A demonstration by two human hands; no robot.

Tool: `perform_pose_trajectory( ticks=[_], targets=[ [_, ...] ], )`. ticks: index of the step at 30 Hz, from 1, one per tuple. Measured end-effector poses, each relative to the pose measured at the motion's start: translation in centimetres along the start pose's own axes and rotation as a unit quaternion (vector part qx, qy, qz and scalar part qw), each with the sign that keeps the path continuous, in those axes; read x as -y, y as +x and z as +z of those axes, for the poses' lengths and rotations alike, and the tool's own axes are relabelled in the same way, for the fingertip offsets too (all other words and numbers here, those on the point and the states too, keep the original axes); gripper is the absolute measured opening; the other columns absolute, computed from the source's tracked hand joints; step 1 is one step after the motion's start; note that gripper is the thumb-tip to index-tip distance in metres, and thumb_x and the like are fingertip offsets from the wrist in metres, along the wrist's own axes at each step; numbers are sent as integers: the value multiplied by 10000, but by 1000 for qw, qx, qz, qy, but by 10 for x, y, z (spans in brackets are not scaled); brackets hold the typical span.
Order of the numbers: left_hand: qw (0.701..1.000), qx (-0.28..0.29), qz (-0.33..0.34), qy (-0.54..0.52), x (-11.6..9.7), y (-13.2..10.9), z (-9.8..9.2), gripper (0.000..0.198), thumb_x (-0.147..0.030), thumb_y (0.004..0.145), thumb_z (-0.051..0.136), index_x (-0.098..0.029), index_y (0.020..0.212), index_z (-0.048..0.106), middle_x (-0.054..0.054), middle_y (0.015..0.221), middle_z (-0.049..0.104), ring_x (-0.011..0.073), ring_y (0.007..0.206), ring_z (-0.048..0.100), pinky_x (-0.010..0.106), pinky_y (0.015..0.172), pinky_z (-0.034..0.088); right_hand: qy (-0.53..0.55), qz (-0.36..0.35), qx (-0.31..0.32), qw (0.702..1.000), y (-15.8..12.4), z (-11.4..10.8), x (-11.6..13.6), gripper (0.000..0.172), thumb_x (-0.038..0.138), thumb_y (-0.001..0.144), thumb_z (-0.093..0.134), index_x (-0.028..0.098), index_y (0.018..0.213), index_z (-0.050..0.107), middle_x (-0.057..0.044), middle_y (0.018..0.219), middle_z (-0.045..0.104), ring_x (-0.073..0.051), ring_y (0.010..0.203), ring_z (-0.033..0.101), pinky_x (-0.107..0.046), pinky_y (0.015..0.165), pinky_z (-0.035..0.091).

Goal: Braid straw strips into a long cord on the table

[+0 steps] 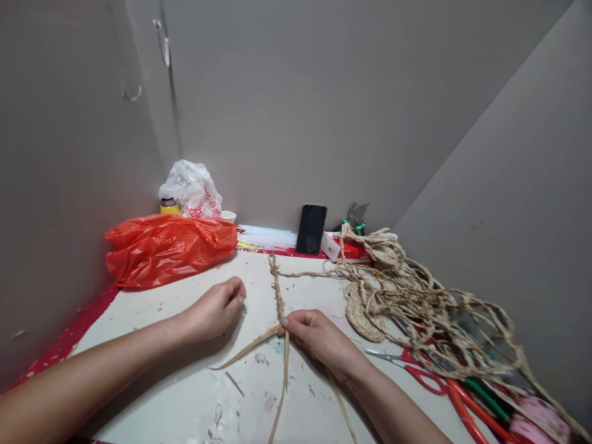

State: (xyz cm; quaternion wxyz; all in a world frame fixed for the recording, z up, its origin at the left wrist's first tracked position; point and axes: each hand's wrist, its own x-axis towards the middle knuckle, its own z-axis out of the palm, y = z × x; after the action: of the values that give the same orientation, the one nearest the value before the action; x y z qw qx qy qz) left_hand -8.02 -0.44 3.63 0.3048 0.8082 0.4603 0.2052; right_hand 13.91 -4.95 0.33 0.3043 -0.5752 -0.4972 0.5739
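Note:
A thin plaited straw cord runs down the middle of the white board. My right hand pinches its lower end between thumb and fingers. Loose flat straw strands fan out below that grip, one to the left, others downward, and one passes under my right wrist. My left hand hovers to the left of the cord, fingers curled together, apart from the strands; whether it holds anything is too small to tell. From the cord's top a thin strand leads right to a heap of braided straw rope.
Red-handled scissors lie beside the rope heap at the right. A red plastic bag, a white plastic bag and a white cup stand back left. A phone leans near the wall, with green-handled pliers to its right.

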Motion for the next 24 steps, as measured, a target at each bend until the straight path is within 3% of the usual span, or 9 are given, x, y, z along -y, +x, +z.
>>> perform_pose_trajectory(
  ticks=[4,6,11,16,19,24],
  targets=[
    [992,71,-27,-98,-21,-1,22,180,-224,791,410,-160,818,577,-1,717,575,126,671,496,225,623,375,7,-11,-4,1000,-1,1,0,345,451,766,570,120,691,631,98,424,256,-55,395,159,-249,428,75],
    [993,71,-22,-95,-22,3,26,182,-226,777,428,-150,777,593,11,716,591,131,672,504,228,622,376,11,-16,-7,1000,-1,1,0,355,459,757,577,116,684,634,94,432,260,-58,408,163,-249,433,78],
    [999,-32,4,-1,-6,17,-2,156,-218,759,444,-158,768,588,14,725,603,136,675,515,236,643,374,4,-15,-6,1000,1,-1,-1,347,449,765,571,118,687,639,87,449,272,-58,418,171,-244,436,85],
    [985,-7,-48,163,11,16,-36,134,-276,737,508,-189,783,599,7,731,609,139,630,508,240,573,315,-2,-16,-10,1000,0,-1,-1,373,477,758,570,118,681,639,87,457,267,-64,432,175,-240,443,107],
    [975,25,-61,214,22,9,-37,113,-284,722,535,-200,765,598,13,746,604,144,640,507,239,567,303,-6,-20,-11,1000,0,-1,-1,388,495,747,577,118,684,646,87,449,262,-68,437,173,-242,449,106],
    [982,39,-28,183,38,5,-19,105,-246,756,507,-203,794,595,22,821,603,142,704,520,233,626,338,-9,-8,-10,1000,1,0,-2,391,503,734,581,120,685,645,88,448,266,-66,430,177,-247,446,105]
  ],
)
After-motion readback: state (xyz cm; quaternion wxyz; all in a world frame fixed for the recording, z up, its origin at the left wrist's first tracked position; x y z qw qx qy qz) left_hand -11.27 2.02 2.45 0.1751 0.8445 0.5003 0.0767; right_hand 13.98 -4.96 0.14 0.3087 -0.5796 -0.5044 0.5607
